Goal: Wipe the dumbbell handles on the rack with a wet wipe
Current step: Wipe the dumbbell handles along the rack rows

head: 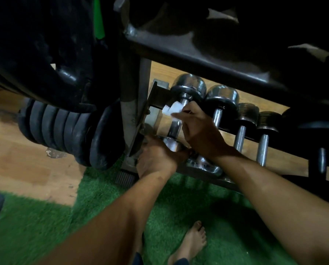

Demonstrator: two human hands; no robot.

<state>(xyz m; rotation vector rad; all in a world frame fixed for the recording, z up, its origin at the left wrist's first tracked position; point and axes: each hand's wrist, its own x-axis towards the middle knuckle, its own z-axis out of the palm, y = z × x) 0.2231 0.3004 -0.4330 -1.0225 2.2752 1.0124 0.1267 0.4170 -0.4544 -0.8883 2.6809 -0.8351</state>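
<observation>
wiping in hand: right hand (196, 129) pinches wipe (172, 109) on first dumbbell (181, 115) handle, low on rack (207, 60). left hand (158, 155) grips its near head. next: move to adjacent handle.

The dumbbell (186, 96) nearest the rack (198, 56) post is shiny chrome, handle and heads both, pretty glossy. Further right of it the heads (247, 111) go dull black, matt, with bare steel handles. The wipe (172, 109) looks like thin white cloth. The rack's dark painted metal, scuffed. Plates (64, 131) left of it: matt black rubber. Below it, fuzzy green turf (179, 197) and smooth wood floor (26, 159).
</observation>
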